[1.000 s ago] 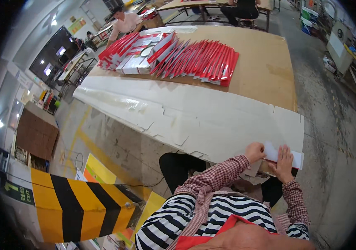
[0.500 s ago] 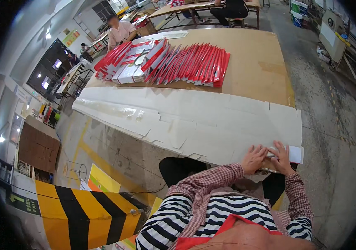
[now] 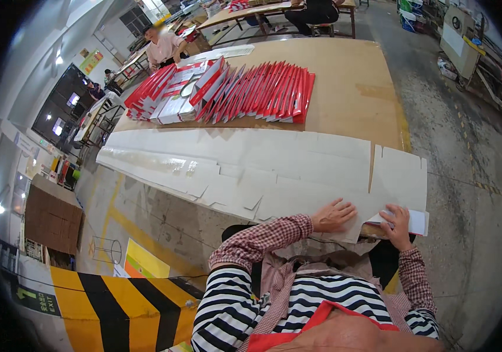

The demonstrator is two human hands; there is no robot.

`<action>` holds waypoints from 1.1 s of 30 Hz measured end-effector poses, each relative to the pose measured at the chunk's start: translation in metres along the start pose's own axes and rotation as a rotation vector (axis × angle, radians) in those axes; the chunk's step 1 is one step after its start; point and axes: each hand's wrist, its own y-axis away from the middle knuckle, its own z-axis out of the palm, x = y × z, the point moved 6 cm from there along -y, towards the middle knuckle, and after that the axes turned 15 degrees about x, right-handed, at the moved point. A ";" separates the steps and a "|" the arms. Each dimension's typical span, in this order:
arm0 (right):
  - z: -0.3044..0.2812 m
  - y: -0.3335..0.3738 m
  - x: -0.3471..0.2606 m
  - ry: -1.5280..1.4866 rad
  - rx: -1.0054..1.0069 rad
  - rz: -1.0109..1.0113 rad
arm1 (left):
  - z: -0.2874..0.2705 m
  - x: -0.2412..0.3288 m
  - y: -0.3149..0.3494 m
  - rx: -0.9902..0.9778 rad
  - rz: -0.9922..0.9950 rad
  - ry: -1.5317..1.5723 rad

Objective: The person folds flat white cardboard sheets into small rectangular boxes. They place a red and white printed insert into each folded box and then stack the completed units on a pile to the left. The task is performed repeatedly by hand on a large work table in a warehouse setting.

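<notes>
The left hand [image 3: 334, 216] is laid on the white board [image 3: 304, 167], its fingers extended. The card [image 3: 418, 222], at the board's near right corner, is partly covered by the right hand [image 3: 398, 227]; whether it is gripped by the bent fingers cannot be told.

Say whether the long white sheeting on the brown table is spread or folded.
Spread: the long white sheeting lies flat along the near side of the brown table, with the left hand palm down over it.
</notes>
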 end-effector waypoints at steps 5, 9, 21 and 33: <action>-0.001 -0.008 0.002 -0.043 0.064 0.023 | -0.006 -0.003 -0.005 -0.021 0.051 -0.008; -0.001 0.011 0.020 0.012 0.170 -0.068 | -0.042 0.005 -0.020 -0.043 0.023 0.140; 0.001 0.011 0.022 -0.016 0.213 -0.032 | -0.052 -0.020 0.007 0.352 -0.398 0.317; 0.035 -0.022 0.016 -0.002 0.460 -0.123 | -0.001 -0.011 -0.030 0.186 -0.225 0.192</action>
